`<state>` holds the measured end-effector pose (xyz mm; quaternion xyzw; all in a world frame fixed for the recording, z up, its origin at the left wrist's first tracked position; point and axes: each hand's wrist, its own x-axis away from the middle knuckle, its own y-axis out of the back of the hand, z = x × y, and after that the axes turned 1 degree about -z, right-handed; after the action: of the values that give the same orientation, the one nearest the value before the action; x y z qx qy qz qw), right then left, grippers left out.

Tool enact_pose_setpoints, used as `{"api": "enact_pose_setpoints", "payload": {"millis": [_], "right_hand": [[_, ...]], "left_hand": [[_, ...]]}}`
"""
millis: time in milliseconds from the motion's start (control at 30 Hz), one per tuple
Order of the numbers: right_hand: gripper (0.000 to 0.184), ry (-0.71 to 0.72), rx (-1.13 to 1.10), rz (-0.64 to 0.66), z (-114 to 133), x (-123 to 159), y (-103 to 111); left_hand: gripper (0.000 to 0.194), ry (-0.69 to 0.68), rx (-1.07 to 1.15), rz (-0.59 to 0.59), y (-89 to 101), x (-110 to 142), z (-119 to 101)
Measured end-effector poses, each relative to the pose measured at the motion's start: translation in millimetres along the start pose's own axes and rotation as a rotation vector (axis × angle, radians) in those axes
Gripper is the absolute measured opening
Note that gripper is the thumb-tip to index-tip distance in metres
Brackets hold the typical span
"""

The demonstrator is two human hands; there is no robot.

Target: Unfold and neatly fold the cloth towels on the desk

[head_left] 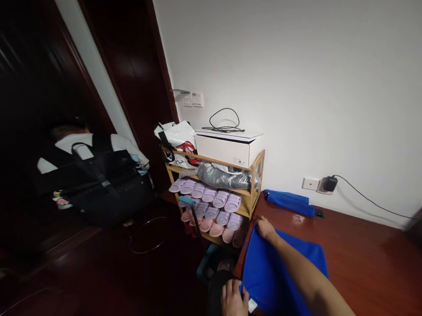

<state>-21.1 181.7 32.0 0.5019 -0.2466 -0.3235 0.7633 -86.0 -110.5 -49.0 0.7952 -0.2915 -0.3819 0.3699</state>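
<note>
A bright blue cloth (pixel 261 276) lies over the left end of the reddish-brown wooden table (pixel 363 262), and a small white tag (pixel 252 305) shows near its front corner. At the cloth's near left corner, my left hand (pixel 233 299) has its fingers closed on the edge. Farther off, my right hand (pixel 265 228) is closed on the far left corner, close to the table's edge. My right forearm crosses above the cloth and hides part of it. The cloth's nearest part is cut off by the frame's bottom.
Along the wall sits a folded blue cloth (pixel 289 202). A black charger (pixel 330 183) is plugged in above the table. Left of the table stands a wooden rack (pixel 257 183) with several slippers (pixel 209 194) and a white box (pixel 221 148). A person with a black bag (pixel 108 186) is at left.
</note>
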Motion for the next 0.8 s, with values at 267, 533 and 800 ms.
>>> {"api": "enact_pose_setpoints", "payload": {"millis": [267,533,800], "right_hand": [[0.018,0.090,-0.174,-0.150,-41,76,97],[0.041,0.173,-0.328,-0.335,-82,227,210],[0.051,0.031,-0.620,-0.478,-68,364,286]], "left_hand": [[0.023,0.050,0.053,0.274,47.1,-15,-25],[0.017,-0.171,0.487,0.118,110.2,-62,-77],[0.012,-0.399,0.933,0.136,195.2,-132,-149]]}}
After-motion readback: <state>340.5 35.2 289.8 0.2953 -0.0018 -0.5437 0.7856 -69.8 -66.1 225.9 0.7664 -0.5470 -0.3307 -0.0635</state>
